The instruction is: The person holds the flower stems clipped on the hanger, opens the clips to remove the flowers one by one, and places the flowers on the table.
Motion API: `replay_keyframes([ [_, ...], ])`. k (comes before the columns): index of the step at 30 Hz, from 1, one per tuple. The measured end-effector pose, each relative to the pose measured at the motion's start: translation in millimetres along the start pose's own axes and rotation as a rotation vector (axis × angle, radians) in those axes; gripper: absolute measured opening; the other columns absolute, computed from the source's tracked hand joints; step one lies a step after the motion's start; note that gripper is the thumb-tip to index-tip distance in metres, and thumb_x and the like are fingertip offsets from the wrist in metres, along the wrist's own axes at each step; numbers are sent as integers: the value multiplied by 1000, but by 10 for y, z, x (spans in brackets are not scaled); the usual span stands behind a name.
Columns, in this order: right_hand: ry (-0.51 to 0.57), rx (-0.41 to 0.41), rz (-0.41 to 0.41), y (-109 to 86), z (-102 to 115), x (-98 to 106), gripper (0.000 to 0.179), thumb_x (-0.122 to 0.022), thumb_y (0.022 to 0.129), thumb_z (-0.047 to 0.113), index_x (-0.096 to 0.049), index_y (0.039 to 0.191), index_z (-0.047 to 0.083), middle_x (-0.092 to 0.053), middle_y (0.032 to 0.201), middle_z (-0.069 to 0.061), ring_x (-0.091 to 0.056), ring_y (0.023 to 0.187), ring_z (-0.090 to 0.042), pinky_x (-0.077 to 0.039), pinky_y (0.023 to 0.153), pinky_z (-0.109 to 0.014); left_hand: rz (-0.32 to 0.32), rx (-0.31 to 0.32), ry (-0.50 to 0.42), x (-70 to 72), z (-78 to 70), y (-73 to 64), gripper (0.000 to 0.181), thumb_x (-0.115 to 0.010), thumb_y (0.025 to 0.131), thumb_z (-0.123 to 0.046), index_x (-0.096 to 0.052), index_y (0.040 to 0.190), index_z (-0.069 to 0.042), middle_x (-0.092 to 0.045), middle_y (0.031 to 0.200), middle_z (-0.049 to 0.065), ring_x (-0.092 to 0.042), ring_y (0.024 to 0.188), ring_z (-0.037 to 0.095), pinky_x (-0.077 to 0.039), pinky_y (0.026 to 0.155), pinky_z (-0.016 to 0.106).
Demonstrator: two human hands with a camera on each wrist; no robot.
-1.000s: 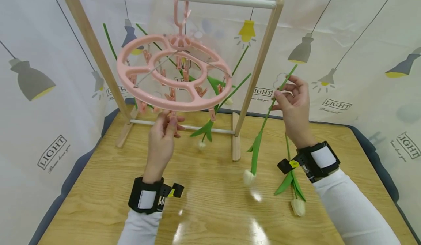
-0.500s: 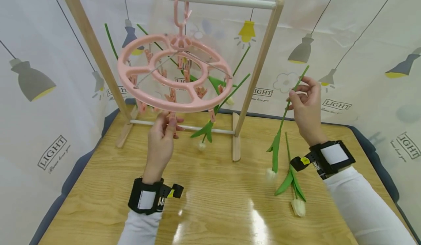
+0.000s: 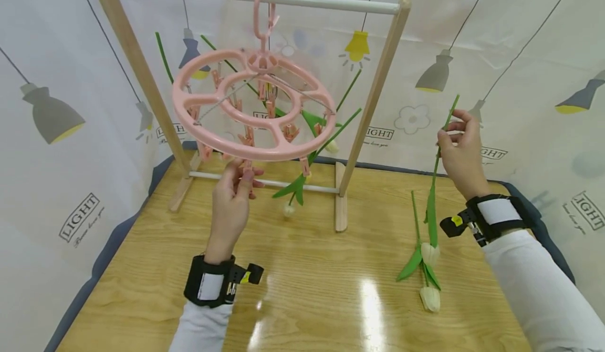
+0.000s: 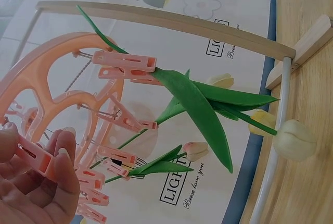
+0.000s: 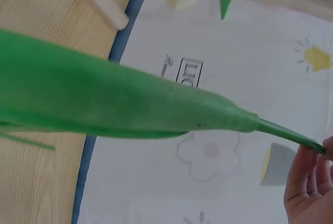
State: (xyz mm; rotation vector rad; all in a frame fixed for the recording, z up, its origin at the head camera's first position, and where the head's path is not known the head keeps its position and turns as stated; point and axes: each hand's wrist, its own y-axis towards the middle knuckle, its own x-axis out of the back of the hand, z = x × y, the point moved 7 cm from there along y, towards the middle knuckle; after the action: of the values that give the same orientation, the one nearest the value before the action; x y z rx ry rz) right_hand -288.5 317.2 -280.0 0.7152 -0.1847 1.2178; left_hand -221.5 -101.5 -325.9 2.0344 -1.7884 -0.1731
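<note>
My left hand (image 3: 230, 202) pinches a pink clothespin (image 4: 35, 156) under the front rim of a round pink clip hanger (image 3: 222, 144). Away to the right, my right hand (image 3: 463, 155) holds a white artificial tulip (image 3: 432, 220) by its stem between thumb and fingers. Its bloom points down and the stem's end sticks up past the fingers. In the right wrist view a green leaf (image 5: 119, 99) covers much of the picture. Other tulips hang bloom-down from the hanger's clips, among them a white bloom (image 4: 295, 139) and a pinkish one (image 4: 195, 151).
The hanger hooks over the white top bar (image 3: 331, 2) of a wooden rack (image 3: 378, 84) standing on the wood table (image 3: 302, 289). Another white tulip (image 3: 430, 299) lies on the table at the right, below the held one. A patterned cloth (image 3: 520, 131) stands behind.
My right hand has moved to the right with the tulip, whose bloom now appears over the leaves of the tulip on the table. The left hand keeps its hold on the clothespin.
</note>
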Motion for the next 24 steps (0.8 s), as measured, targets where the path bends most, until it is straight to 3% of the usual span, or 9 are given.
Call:
replay_keyframes([
  [4, -126, 0, 13, 13, -87, 55, 49, -41, 101, 15, -28, 146, 3, -39, 104, 9, -46, 79, -2, -41, 60, -8, -4, 1, -1, 2, 8, 0, 37, -43, 103, -17, -49, 136, -1, -68, 105, 22, -64, 82, 18, -49, 61, 19],
  [7, -190, 23, 10, 13, -139, 87, 48, -41, 100, 13, -29, 145, 0, -43, 107, 0, -45, 77, -4, -40, 58, -10, -3, -2, -6, 2, 6, 1, 37, -43, 103, -17, -48, 136, 0, -67, 106, 23, -64, 84, 27, -48, 61, 18],
  [12, -256, 87, 3, 5, -248, 145, 48, -40, 100, 7, -30, 144, -6, -46, 112, -24, -41, 70, -2, -34, 54, -13, 3, -10, 0, 1, -10, 2, 37, -43, 104, -18, -48, 135, 1, -67, 106, 23, -64, 84, 31, -48, 61, 18],
  [16, -314, 110, 19, 15, -357, 188, 48, -41, 99, 4, -30, 144, -9, -49, 103, -26, -40, 54, 0, -33, 45, -17, 1, -12, 3, 2, -18, 0, 36, -43, 104, -18, -49, 134, 1, -68, 107, 22, -63, 85, 31, -48, 61, 17],
  [24, -432, 136, 79, -9, -549, 200, 47, -41, 98, 2, -30, 141, -15, -52, 89, -31, -49, 65, -37, -34, 52, -40, 1, -1, 6, 1, -9, 4, 35, -43, 103, -17, -49, 134, 1, -67, 107, 21, -62, 83, 20, -48, 62, 17],
])
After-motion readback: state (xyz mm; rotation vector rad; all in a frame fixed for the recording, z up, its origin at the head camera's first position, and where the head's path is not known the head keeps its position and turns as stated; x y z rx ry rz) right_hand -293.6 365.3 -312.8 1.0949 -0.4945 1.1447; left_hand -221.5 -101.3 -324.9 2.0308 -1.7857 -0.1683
